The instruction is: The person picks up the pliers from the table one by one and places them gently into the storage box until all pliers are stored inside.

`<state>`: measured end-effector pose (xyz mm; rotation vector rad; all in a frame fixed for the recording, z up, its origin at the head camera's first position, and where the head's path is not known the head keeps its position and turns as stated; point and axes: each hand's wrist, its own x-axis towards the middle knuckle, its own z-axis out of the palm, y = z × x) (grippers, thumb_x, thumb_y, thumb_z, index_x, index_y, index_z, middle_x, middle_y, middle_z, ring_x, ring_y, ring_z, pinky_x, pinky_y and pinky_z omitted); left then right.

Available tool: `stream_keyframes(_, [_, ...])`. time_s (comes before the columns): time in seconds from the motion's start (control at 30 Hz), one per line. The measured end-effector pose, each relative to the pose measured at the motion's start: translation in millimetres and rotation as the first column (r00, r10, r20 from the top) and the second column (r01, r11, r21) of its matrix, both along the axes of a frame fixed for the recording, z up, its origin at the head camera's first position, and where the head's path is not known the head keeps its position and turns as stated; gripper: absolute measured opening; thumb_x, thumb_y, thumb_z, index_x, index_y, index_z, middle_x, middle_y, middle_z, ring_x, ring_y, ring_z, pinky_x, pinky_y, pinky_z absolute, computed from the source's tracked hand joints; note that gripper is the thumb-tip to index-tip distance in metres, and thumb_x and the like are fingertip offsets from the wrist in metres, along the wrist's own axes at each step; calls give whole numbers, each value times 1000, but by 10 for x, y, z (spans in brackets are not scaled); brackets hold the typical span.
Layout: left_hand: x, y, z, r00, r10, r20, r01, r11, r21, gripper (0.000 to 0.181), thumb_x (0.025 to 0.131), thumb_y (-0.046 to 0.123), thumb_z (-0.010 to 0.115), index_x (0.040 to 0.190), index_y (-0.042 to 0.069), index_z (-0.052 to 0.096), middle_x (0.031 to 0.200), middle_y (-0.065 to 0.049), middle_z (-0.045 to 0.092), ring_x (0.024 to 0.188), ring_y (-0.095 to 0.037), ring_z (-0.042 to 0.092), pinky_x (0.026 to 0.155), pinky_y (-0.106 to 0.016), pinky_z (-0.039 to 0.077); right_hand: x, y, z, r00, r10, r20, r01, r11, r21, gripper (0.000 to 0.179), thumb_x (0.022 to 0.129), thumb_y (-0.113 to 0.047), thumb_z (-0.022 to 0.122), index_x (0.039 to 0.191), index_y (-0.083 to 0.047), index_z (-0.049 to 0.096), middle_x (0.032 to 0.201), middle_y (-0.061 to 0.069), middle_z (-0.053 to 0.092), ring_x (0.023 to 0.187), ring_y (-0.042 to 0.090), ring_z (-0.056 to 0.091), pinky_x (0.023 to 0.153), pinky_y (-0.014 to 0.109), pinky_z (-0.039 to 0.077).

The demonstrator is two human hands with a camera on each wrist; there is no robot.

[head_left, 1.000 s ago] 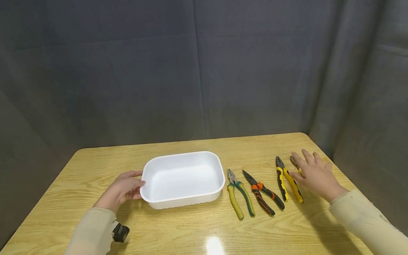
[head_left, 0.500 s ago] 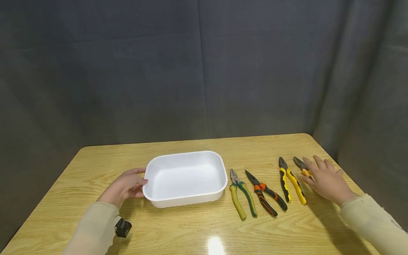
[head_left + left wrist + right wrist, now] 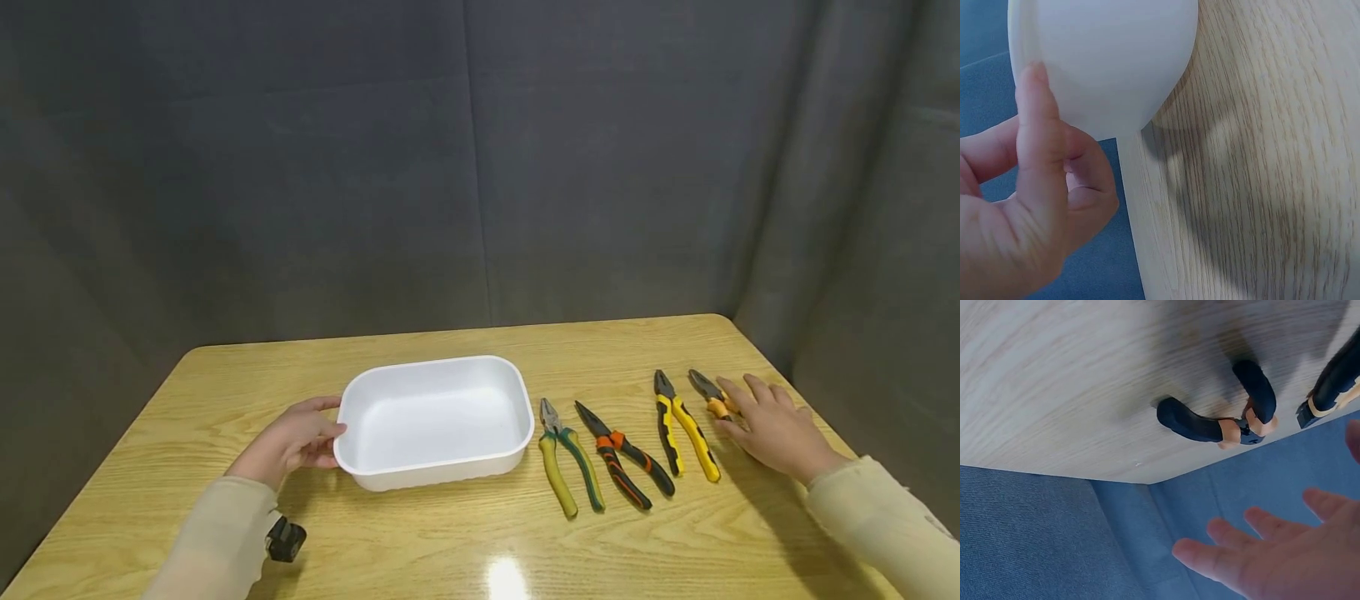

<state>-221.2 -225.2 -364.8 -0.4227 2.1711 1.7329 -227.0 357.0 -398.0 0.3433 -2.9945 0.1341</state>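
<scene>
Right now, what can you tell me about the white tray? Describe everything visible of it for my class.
The white tray is oblong and open-topped, smooth and plastic-looking, with rounded corners, a thin rim and low walls. Its opening faces up; in the head view it lies just left of the green-and-yellow pliers. The left hand holds its left end, thumb at the rim. Whether its whole base rests on the table cannot be told.

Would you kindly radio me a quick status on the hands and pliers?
Left hand holding white tray by its left end. Right hand over rightmost pliers, not gripping. Yellow-black pliers close alongside, apart.
</scene>
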Motion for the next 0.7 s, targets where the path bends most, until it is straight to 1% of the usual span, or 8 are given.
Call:
stream_keyframes(0.2, [15,18,-6,1000,-6,-12,6,1000,-5,58,96,-5,51,148,-4,26,86,-15,49,62,-16,52,53,-24,58,-20,40,-27,1000,7,24,-7,1000,-19,64,95,-33,62,144,-2,35,136,41,29,117,64,31,78,83,34])
stream_keyframes(0.4, [12,39,-20,1000,-10,-9,10,1000,4,58,96,-5,51,148,-4,26,84,-14,49,62,-15,50,53,-24,57,-42,88,-74,998,13,57,-11,999,-32,67,96,-32,61,147,-3,30,136,42,28,116,65,31,78,82,36])
stream_keyframes(0.57, [15,36,0,1000,-4,-8,4,1000,-8,57,96,-5,51,148,-4,27,86,-15,50,63,-16,51,53,-25,58,-76,99,-117,997,11,80,-7,999,-47,69,97,-36,59,149,-4,28,136,42,28,116,65,32,78,81,36])
stream_keyframes(0.7, [31,18,11,1000,1,-8,-2,1000,-8,57,95,-5,52,147,-4,28,86,-15,50,63,-16,51,53,-25,57,-100,101,-149,996,6,92,-1,999,-47,70,97,-40,58,148,-1,30,132,42,32,112,65,37,76,78,39])
